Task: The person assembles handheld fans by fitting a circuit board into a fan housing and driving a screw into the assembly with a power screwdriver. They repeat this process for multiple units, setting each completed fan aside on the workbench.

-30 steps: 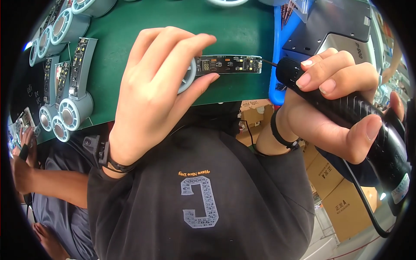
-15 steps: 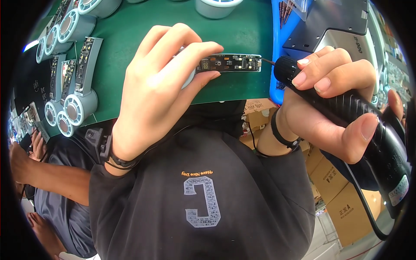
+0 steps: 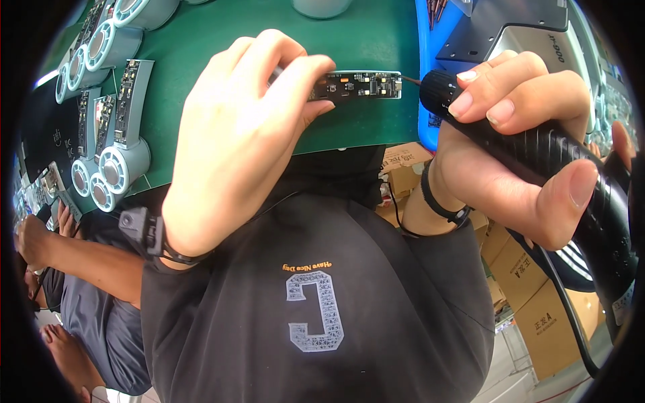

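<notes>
My left hand (image 3: pixel 232 138) is closed around the round end of a light-blue handheld fan body, mostly hidden under the fingers. From between thumb and fingertips its handle sticks out to the right, with a long black circuit board (image 3: pixel 366 84) lying in it. My right hand (image 3: pixel 514 127) grips a black electric screwdriver (image 3: pixel 440 93), thumb along its ribbed body. The thin screwdriver bit (image 3: pixel 412 81) points left at the handle's far end; whether it touches a screw I cannot tell.
Several similar light-blue fan bodies (image 3: pixel 134 101) with exposed boards stand on the green mat (image 3: pixel 201 40) at left. A blue tray (image 3: pixel 425 127) and a grey-white machine (image 3: pixel 531 60) are at right. Cardboard boxes (image 3: pixel 561 336) stand lower right. Another person's arm (image 3: pixel 94 262) is at left.
Both hands, the fan body and the screwdriver have shifted slightly up in the picture, the left hand also a little left. The bit stays at the handle's end.
</notes>
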Available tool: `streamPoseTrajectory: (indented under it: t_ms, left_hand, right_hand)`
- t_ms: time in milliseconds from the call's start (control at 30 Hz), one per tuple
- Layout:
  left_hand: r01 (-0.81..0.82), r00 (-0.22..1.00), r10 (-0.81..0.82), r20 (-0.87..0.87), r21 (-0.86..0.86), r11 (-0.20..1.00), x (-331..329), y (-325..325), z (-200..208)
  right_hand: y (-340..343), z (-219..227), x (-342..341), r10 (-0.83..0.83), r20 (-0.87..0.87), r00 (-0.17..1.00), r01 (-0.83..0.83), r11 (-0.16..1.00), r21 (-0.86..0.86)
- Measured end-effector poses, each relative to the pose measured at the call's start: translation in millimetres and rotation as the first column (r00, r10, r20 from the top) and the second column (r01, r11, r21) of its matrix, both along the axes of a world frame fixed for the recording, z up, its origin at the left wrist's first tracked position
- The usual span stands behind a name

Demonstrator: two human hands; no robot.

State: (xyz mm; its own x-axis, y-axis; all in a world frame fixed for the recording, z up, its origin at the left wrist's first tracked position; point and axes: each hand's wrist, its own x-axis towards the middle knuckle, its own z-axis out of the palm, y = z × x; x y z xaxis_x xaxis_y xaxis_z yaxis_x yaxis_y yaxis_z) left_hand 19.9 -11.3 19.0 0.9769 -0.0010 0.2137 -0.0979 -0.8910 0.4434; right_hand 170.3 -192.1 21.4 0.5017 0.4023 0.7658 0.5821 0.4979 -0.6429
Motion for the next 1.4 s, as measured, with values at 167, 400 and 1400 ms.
streamPoseTrajectory:
  t_ms: [167,400,1400]
  left_hand:
    - [0.066,0.998,-0.063,-0.031,0.103,0.992,4.4,3.3,5.6]
    - [0.194,0.978,-0.182,-0.099,0.117,0.974,12.6,8.5,14.8]
    - [-0.051,0.997,0.059,0.042,-0.181,0.982,-4.9,4.5,-4.4]
  right_hand:
    - [-3.0,-5.2,4.6,0.018,-0.004,1.000,-0.018,1.000,-0.021]
    - [-4.8,-5.7,6.6,0.056,-0.019,0.998,-0.056,0.998,-0.038]
    - [-3.5,-3.8,0.4,0.011,-0.033,0.999,-0.013,0.998,-0.063]
